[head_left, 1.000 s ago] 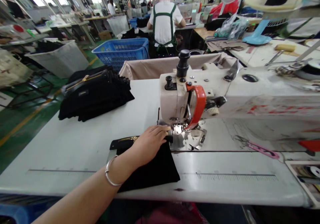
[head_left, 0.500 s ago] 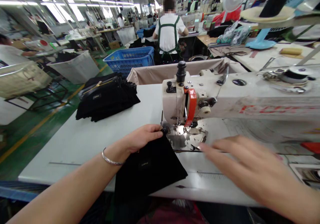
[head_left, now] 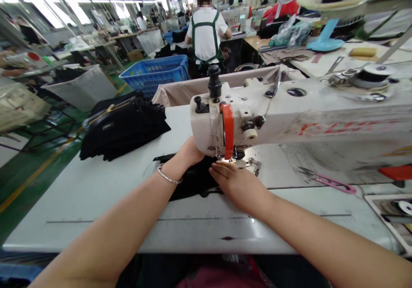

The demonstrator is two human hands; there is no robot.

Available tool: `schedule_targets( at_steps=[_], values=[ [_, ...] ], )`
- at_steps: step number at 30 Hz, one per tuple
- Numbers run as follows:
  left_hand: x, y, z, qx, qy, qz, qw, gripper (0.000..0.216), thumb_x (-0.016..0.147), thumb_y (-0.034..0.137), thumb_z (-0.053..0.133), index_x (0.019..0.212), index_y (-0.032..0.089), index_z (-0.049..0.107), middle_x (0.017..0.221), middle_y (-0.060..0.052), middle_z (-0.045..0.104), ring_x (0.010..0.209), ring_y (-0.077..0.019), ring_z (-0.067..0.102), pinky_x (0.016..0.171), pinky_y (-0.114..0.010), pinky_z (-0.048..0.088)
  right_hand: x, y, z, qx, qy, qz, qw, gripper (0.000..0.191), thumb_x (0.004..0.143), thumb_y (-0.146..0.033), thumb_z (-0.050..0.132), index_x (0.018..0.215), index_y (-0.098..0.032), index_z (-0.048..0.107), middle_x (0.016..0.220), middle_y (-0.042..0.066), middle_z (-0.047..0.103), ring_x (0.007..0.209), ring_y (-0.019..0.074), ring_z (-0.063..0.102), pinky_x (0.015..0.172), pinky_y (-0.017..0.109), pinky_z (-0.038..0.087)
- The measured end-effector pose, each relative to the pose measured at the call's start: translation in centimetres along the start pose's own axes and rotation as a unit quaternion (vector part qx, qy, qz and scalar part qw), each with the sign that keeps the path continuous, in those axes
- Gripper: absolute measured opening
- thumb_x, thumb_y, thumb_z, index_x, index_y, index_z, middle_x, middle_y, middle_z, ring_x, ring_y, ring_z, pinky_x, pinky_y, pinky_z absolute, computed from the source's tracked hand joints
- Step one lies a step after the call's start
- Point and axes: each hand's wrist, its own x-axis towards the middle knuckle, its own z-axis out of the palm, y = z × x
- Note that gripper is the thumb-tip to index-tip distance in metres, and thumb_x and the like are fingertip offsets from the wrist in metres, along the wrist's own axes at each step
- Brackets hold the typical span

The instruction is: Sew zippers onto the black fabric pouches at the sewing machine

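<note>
A black cloth piece (head_left: 189,180) lies on the sewing machine's bed, its right part under the machine head (head_left: 206,127). My left hand (head_left: 194,151) reaches over the cloth to the left side of the head, and its fingers are hidden there. Flat on the cloth's right edge, close to the needle area, rests my right hand (head_left: 240,187), with fingers stretched out. A pair of pink-handled thread snips (head_left: 328,180) lies on the machine bed to the right.
A stack of black cloth pieces (head_left: 125,127) sits on the table's left side. Beyond the table are a blue crate (head_left: 154,71) and a cloth-lined bin (head_left: 180,89). A person (head_left: 206,32) in a white shirt sits further back, facing away. A thread spool (head_left: 373,77) tops the machine.
My left hand has carried the black cloth forward under the machine head. My right hand has moved left from the machine bed onto the cloth. The snips now show.
</note>
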Motion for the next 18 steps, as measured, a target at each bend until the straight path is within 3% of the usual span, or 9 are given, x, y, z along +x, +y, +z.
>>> schedule_targets(
  at_steps=[5, 9, 18],
  values=[
    [-0.1, 0.6, 0.0, 0.028, -0.004, 0.035, 0.999, 0.020, 0.087, 0.018, 0.053, 0.094, 0.013, 0.071, 0.112, -0.007, 0.071, 0.105, -0.0235, 0.062, 0.102, -0.040, 0.046, -0.1, -1.0, -0.3, -0.016, 0.012, 0.021, 1.000, 0.035, 0.094, -0.015, 0.049, 0.127, -0.007, 0.059, 0.126, 0.016, 0.063, 0.111, 0.0271, 0.060, 0.091, 0.041, 0.049],
    [-1.5, 0.8, 0.5, 0.041, -0.003, 0.052, 0.998, 0.015, 0.082, 0.021, 0.065, 0.094, 0.017, 0.071, 0.109, -0.005, 0.072, 0.102, -0.0252, 0.064, 0.100, -0.040, 0.048, -0.6, -1.7, -0.8, -0.001, 0.021, 0.006, 1.000, 0.030, 0.094, -0.017, 0.050, 0.119, -0.008, 0.063, 0.115, 0.016, 0.067, 0.101, 0.0264, 0.062, 0.086, 0.041, 0.047],
    [-1.9, 1.8, 1.3, 0.083, 0.039, 0.032, 0.995, 0.020, 0.086, 0.022, 0.061, 0.103, 0.016, 0.070, 0.110, -0.007, 0.072, 0.109, -0.0300, 0.062, 0.098, -0.041, 0.049, -1.1, -1.8, -1.0, 0.006, 0.031, 0.027, 0.999, 0.031, 0.093, -0.019, 0.052, 0.120, -0.008, 0.062, 0.113, 0.013, 0.067, 0.101, 0.0256, 0.061, 0.086, 0.041, 0.044]
  ],
)
